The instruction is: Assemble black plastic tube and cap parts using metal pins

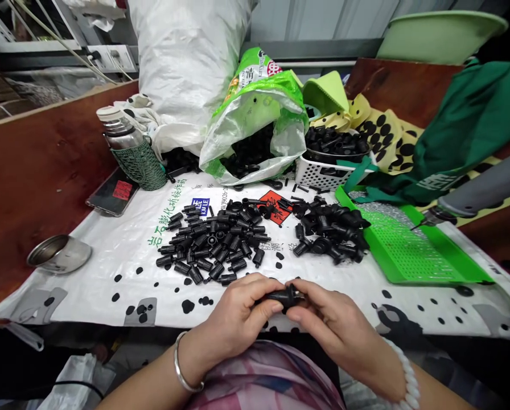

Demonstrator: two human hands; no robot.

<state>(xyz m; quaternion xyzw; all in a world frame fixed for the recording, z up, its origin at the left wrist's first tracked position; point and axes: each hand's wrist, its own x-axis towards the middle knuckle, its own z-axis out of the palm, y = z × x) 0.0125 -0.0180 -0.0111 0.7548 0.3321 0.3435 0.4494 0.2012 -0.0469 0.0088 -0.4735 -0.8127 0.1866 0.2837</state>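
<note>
Just over the table's front edge, a black flanged plastic part [286, 296] is held between my two hands. My left hand [242, 307] grips its narrower end between thumb and fingers. The fingertips of my right hand [334, 319] pinch its other end, where a small pale, shiny bit shows; what that bit is I cannot make out. Beyond my hands lies a heap of small black cylindrical pieces [214, 239]. To its right is a second heap of flared black parts [329, 230].
A shallow green tray [417, 256] with shiny small pins stands right, a power screwdriver [472, 191] over it. Behind are an open green-white bag [259, 102] and a white basket [323, 173]. A steel cup [61, 254], phone [113, 193] and flask [133, 154] stand left.
</note>
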